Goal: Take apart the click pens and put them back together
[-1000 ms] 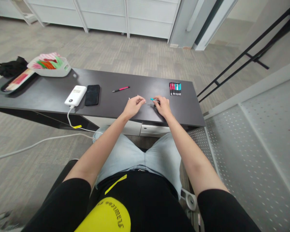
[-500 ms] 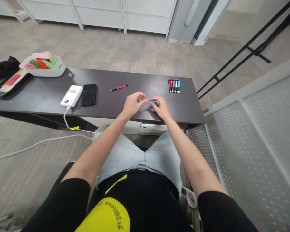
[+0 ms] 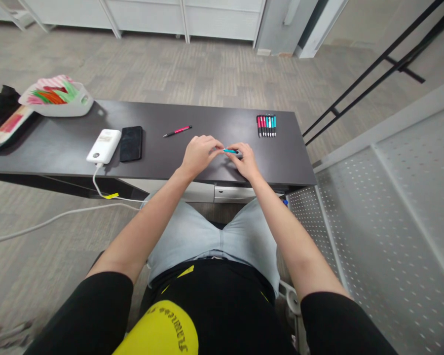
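Over the dark table (image 3: 155, 116), my two hands meet at a blue pen (image 3: 231, 151). My right hand (image 3: 246, 160) is closed around its barrel, between thumb and fingers. At the pen's left end, my left hand (image 3: 200, 155) pinches with thumb and fingertips; that tip is mostly hidden by the fingers. A red and black pen (image 3: 177, 131) lies by itself, left of and beyond my left hand. Farther right, a row of red and blue pens (image 3: 266, 126) lies side by side near the table's far right corner.
A black phone (image 3: 131, 144) and a white power bank (image 3: 104, 146) with a white cable (image 3: 96, 180) lie on the left. Beyond them stand a white basket (image 3: 68, 108) of colourful items and a dark tray (image 3: 13, 135). A perforated panel (image 3: 355, 217) borders the right.
My left fingers have drawn together at the pen's left end, over its tip. The pen remains in my right hand. The whole view has shifted slightly.
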Available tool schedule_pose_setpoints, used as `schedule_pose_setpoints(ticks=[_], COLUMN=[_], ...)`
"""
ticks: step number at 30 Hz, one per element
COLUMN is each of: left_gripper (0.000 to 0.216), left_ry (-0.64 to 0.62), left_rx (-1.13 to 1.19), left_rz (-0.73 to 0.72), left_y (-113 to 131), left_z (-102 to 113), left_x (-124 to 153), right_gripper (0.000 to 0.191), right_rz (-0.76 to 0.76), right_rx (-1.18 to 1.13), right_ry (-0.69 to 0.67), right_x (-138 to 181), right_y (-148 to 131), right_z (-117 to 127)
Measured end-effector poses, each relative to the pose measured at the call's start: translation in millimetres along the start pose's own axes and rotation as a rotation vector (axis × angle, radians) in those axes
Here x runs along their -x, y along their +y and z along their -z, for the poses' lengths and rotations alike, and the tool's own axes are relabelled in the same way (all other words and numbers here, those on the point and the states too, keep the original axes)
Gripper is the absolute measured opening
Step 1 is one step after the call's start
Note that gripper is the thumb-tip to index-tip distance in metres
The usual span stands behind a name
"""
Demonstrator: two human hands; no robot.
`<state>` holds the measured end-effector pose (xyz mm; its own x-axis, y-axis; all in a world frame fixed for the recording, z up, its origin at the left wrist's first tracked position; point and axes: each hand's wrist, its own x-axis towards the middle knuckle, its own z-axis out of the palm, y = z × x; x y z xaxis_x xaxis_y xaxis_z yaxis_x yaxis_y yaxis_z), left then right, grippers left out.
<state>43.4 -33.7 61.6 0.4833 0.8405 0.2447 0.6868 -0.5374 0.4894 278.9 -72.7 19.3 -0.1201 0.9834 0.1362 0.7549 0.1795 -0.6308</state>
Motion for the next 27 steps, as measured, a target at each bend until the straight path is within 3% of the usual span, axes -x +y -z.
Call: schedule_pose_setpoints(ticks=[6, 11, 20, 25, 27], left_gripper=[0.011, 0.011, 0.011, 0.003, 0.012], left_ry=[0.014, 0.072, 0.051, 0.066, 0.099], left_rx=[-0.049, -0.050, -0.078, -0.042, -0.015], left_rz=[-0.062, -0.090, -0.131, -0.109, -0.085], left_y=[-8, -16, -19, -15, -15], left_z=[-4, -6, -7, -12, -13], left_x=[2, 4, 1, -3, -3], right_gripper=[0.025, 0.012, 0.028, 0.047, 0.053], right_rz=[0.008, 0.139, 0.241, 0.285, 0.287], right_rx=[-0.071, -0.236, -0.267, -0.258, -0.236], right_ry=[0.025, 0.131, 0.137, 0.150, 0.159], right_x=[-3, -11, -15, -16, -17], right_y=[5, 24, 41, 42, 41], right_z=[-5, -17, -31, -32, -30])
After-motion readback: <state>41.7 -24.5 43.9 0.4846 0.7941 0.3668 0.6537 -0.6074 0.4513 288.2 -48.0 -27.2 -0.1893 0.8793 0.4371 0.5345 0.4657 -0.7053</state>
